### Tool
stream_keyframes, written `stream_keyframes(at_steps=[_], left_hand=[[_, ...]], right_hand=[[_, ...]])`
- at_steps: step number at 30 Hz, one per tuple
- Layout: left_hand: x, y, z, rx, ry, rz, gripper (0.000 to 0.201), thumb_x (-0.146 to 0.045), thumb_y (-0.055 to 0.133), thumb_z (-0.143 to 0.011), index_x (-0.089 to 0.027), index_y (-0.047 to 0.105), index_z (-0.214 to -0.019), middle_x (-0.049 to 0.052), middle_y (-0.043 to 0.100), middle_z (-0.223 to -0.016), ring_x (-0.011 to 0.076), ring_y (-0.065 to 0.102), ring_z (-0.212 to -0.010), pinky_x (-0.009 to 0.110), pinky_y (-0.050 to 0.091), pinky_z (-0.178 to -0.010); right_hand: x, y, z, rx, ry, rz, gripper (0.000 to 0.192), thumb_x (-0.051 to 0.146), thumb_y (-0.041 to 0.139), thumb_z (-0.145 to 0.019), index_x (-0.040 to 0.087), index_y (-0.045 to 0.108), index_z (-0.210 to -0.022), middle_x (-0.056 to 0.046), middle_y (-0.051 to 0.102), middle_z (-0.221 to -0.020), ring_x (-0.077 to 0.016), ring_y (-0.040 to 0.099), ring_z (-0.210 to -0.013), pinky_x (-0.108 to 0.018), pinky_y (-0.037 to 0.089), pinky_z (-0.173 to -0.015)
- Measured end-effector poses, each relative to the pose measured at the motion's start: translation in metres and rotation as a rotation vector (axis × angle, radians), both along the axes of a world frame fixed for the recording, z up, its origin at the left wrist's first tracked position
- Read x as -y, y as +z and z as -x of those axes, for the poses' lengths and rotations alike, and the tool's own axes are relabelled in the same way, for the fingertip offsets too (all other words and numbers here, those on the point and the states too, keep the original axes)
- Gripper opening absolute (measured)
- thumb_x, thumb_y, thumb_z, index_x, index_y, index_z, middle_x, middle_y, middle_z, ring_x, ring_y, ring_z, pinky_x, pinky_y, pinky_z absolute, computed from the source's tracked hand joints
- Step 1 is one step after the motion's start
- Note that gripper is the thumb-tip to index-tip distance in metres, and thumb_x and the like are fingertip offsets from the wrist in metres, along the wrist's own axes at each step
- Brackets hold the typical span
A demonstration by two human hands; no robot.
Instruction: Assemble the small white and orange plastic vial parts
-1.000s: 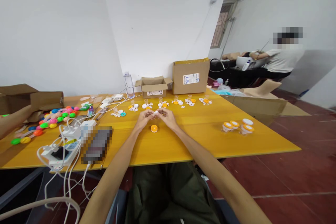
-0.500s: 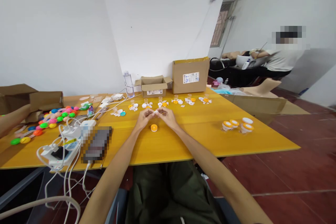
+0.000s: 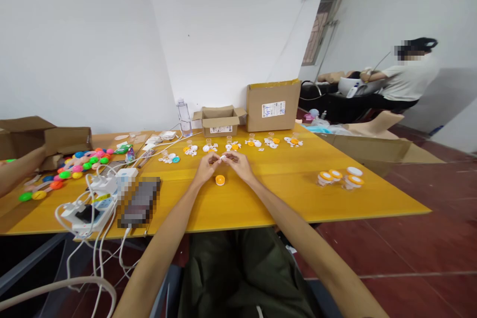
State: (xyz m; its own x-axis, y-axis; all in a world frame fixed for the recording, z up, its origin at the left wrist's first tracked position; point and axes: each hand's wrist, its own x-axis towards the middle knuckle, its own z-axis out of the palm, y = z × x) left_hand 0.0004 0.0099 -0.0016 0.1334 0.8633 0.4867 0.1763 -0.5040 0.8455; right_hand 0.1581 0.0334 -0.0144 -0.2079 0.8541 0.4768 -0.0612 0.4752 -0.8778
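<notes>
My left hand and my right hand meet over the yellow table, fingertips pinched together on a small white part. An orange round lid lies on the table just below my hands. Beyond them runs a row of small piles of white and orange parts with little clear cups. The small white part is too tiny to identify further.
Several orange-lidded jars stand at the right. Power strips, white cables and a blurred device lie at the left, beside coloured balls. Cardboard boxes and a water bottle line the back. Another person's arm rests at far left; a person sits at far right.
My hands stay pinched together at the same spot. Only the camera has shifted slightly.
</notes>
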Motion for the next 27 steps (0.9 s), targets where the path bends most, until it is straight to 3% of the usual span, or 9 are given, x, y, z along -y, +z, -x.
stream_keyframes(at_steps=[15,27], left_hand=[[-0.0004,-0.0017,0.0038,-0.084,0.008,-0.007,0.017,-0.033,0.070,-0.078,-0.018,0.064,-0.072,-0.001,0.065,-0.071,0.0153,0.060,-0.071,0.029,0.049,-0.072],[-0.0012,-0.0008,0.0017,-0.073,0.063,-0.020,0.016,-0.034,0.070,-0.077,-0.019,0.067,-0.071,0.001,0.069,-0.073,0.0158,0.062,-0.070,0.028,0.050,-0.070]], right_hand=[[0.0016,0.0021,-0.0032,0.095,0.016,-0.073,0.022,0.044,0.070,-0.076,0.022,0.069,-0.078,-0.003,0.073,-0.080,-0.0206,0.068,-0.078,-0.033,0.053,-0.073],[-0.0008,0.0012,-0.0002,0.010,-0.028,-0.035,0.021,0.040,0.074,-0.070,0.023,0.065,-0.079,-0.002,0.071,-0.081,-0.0191,0.066,-0.079,-0.032,0.054,-0.074]])
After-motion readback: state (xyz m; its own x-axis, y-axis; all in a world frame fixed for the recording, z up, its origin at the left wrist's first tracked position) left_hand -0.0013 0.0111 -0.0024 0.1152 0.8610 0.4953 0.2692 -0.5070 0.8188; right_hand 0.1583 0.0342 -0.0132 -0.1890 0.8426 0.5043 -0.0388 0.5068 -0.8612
